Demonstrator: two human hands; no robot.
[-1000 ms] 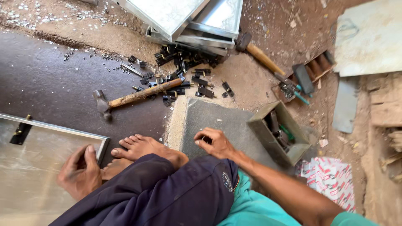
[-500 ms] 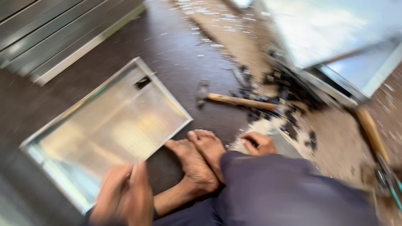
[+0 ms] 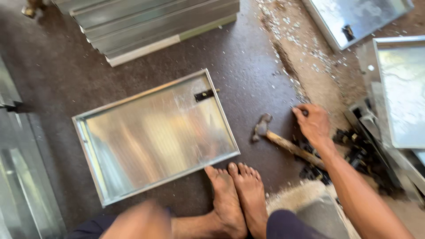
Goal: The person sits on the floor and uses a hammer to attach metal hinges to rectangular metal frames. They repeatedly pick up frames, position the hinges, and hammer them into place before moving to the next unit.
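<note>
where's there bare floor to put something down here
Bare dark floor lies between the stack of metal panels and the shallow metal tray, and left of the tray up to the metal sheets. It is crowded on the right: the hammer, small black parts, the right hand and more trays. The left hand is blurred.

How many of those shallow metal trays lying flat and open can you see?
3: one tray on the dark floor before the feet, one at top right, one at the right edge. The stacked metal may hide more.
</note>
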